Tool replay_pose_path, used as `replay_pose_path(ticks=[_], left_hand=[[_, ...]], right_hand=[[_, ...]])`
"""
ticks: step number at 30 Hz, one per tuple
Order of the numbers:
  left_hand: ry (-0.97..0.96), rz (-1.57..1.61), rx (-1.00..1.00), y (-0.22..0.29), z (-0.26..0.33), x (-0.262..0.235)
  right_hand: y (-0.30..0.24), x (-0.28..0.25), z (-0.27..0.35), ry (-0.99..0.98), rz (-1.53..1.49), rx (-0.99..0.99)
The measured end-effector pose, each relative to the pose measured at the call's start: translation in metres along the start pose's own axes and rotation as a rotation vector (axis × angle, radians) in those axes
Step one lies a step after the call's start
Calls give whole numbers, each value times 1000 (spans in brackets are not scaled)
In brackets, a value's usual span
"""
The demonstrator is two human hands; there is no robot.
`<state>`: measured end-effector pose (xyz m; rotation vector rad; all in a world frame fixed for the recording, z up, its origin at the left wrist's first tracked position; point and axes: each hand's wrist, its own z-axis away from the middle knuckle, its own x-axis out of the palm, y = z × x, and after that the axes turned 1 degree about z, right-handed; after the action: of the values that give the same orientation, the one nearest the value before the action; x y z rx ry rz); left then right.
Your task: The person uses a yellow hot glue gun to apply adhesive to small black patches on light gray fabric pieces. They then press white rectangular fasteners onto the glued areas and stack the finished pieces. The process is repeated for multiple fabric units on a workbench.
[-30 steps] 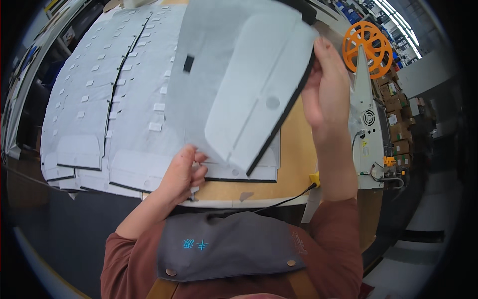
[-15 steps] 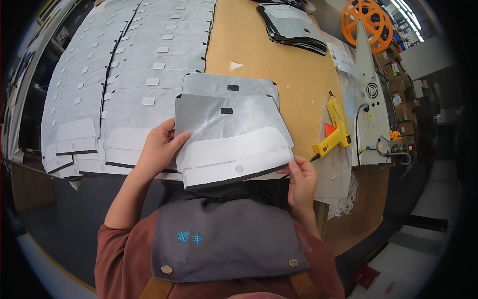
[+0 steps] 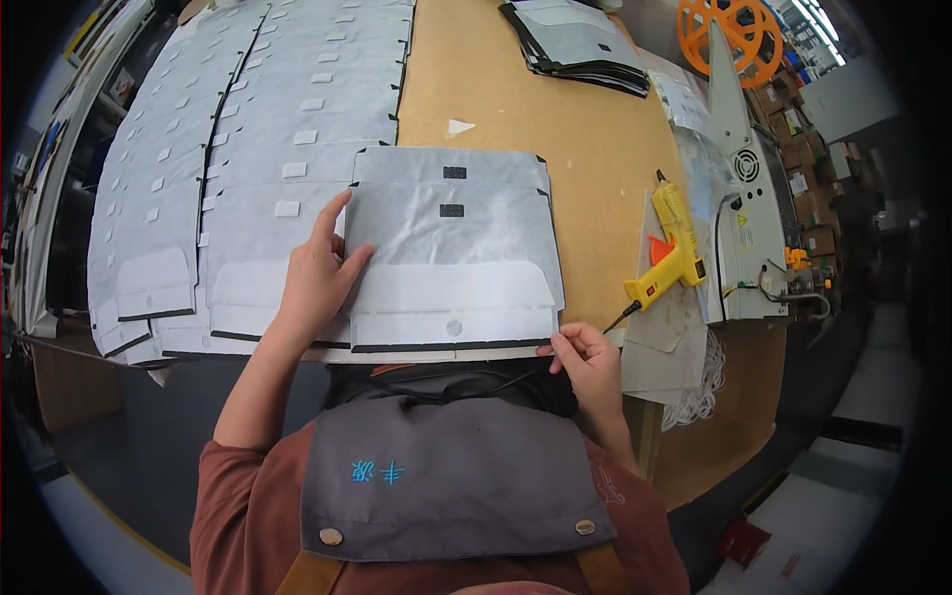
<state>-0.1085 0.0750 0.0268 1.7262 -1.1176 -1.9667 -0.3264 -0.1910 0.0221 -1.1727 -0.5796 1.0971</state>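
Note:
A grey fabric panel [image 3: 451, 238] with a white flap along its near part, a black near edge and a small black patch lies flat in front of me. It overlaps a similar panel [image 3: 397, 169], whose far strip and black patch show beyond it. At its left side, my left hand [image 3: 319, 273] is open, index finger stretched along the edge and thumb tip over the fabric. My right hand [image 3: 587, 362] pinches the panel's near right corner at the table edge. Some of its fingertips are hidden.
Overlapping grey panels with small white patches [image 3: 295, 170] fill the table's left. A panel stack [image 3: 580, 50] lies at the far right of the wooden tabletop [image 3: 466, 79]. To the right are a yellow glue gun [image 3: 674, 243] with a cord and a machine [image 3: 744, 228] with an orange reel [image 3: 729, 40].
The upper panel, tilted and raised before, now lies flat and squared with the one beneath. My left index finger has stretched away along the edge; my right hand has come lower and slightly left.

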Motion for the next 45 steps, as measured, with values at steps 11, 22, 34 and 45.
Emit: replay_pose_path(ticks=[11,22,34,45], left_hand=[[327,-83,245,-21,-1,8],[334,26,248,-26,-4,11],[287,75,167,-22,-2,6],[290,87,191,-20,-4,4]], right_hand=[[-71,-26,-60,395,855,-516],[-141,-26,-380,446,1235,-833],[-140,-33,-407,213,1361,-566],[-124,-27,-406,313,1349,-900]])
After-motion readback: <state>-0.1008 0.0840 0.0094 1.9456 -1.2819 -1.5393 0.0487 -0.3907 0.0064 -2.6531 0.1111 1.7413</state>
